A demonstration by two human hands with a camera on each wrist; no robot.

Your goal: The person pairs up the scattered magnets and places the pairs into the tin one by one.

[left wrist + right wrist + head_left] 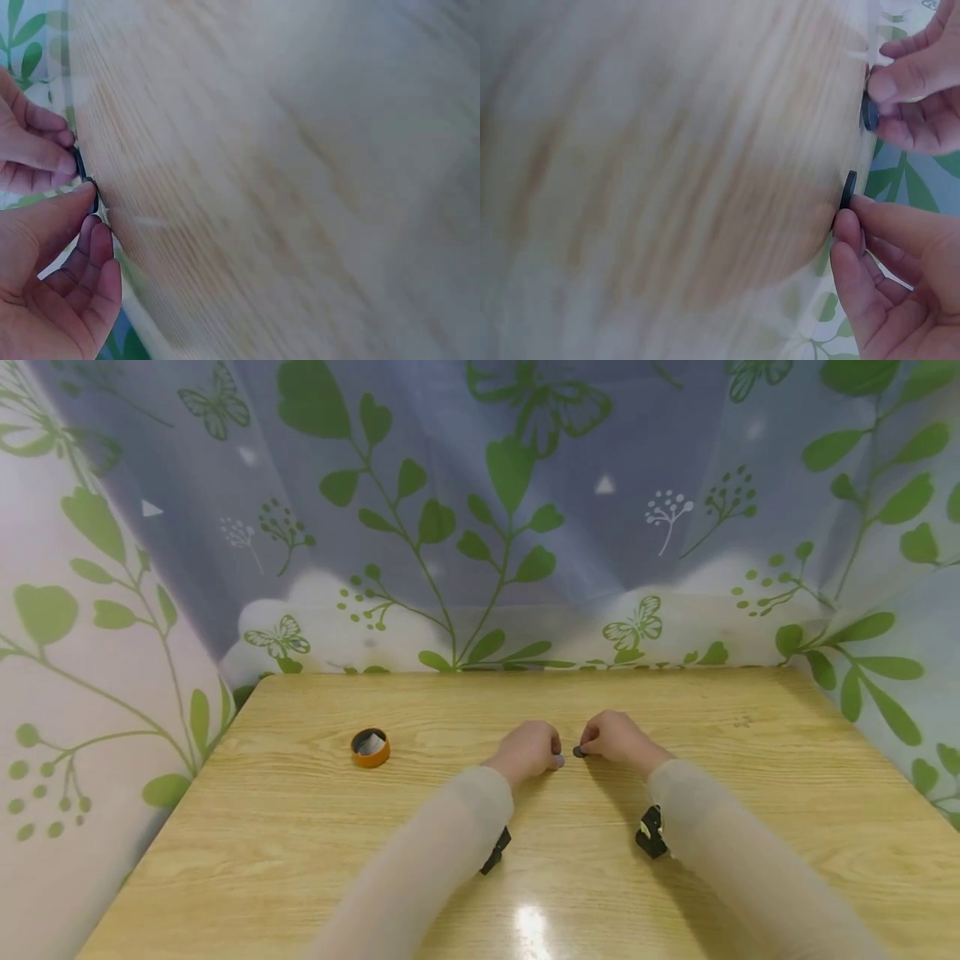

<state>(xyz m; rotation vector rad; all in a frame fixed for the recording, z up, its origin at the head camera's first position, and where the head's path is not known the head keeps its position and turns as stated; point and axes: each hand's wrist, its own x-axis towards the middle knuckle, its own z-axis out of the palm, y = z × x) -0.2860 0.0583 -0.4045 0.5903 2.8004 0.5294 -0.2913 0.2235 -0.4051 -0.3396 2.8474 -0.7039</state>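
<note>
Over the middle of the wooden table, my left hand (528, 750) pinches a small dark disc (94, 196) between thumb and fingertips; its face catches the light in the head view. Just to the right, my right hand (617, 739) holds another small dark disc (578, 751) by its edge, with thumb and index finger. The right hand's disc (848, 189) is seen nearly edge-on in the right wrist view. A narrow gap separates the two discs in the head view. Exactly what kind of discs they are cannot be told.
An orange ring-shaped object (371, 748), dark inside with a pale scrap in it, sits on the table (300, 827) left of the hands. Curtain-like cloth (420, 635) printed with leaves and butterflies hangs behind and at both sides of the table.
</note>
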